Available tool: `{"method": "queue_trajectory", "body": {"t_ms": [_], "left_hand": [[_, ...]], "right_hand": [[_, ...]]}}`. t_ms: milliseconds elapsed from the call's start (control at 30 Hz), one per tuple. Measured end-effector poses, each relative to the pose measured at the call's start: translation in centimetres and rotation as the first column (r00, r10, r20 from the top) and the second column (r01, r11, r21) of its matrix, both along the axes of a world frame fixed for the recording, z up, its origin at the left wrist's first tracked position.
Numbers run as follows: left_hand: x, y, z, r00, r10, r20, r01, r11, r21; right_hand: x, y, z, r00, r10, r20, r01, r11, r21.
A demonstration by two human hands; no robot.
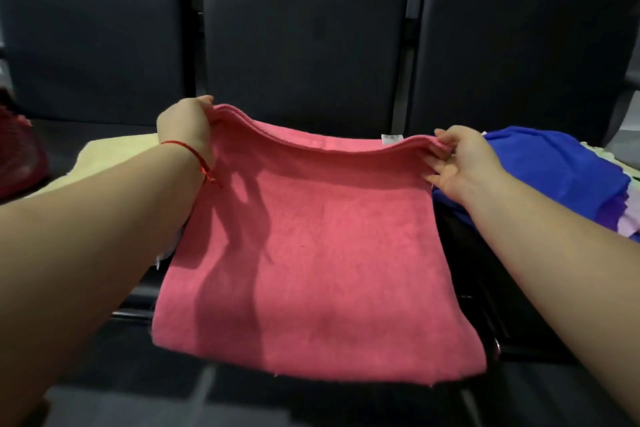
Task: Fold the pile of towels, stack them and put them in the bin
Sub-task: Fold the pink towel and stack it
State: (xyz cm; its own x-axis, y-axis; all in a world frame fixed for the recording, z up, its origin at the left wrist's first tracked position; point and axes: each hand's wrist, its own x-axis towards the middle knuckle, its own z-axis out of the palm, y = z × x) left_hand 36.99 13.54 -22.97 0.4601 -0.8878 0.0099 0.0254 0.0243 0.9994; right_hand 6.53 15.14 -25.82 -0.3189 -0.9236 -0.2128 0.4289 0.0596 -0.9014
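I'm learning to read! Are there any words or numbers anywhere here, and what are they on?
No words can be read.
Small white tag at the far edge of the pink towel: tiny marks, too blurred to read.

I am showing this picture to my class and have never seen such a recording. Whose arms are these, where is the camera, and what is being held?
There is no machine: a person wears a camera on the head, looking down at their own arms. The left hand and right hand each pinch a far corner of a pink towel, doubled over, above dark seats. A cream towel lies to the left; blue and purple towels are piled to the right.
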Motion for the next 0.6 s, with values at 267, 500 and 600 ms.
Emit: {"method": "queue_trajectory", "body": {"t_ms": [267, 500, 600], "left_hand": [[1.7, 3.3, -0.2, 0.988, -0.109, -0.112, 0.095, 0.987, -0.127], [3.2, 9.9, -0.4, 0.944, -0.182, -0.274, 0.156, 0.981, -0.116], [3.9, 12.9, -1.1, 0.935, -0.228, -0.273, 0.205, 0.972, -0.112]], "right_hand": [[-0.1, 3.0, 0.3, 0.999, 0.035, 0.029, -0.034, 0.999, -0.04], [-0.8, 9.5, 0.7, 0.997, 0.065, -0.051, -0.067, 0.997, -0.033], [-1.1, 12.5, 0.9, 0.986, 0.098, -0.133, -0.101, 0.995, -0.013]]}}
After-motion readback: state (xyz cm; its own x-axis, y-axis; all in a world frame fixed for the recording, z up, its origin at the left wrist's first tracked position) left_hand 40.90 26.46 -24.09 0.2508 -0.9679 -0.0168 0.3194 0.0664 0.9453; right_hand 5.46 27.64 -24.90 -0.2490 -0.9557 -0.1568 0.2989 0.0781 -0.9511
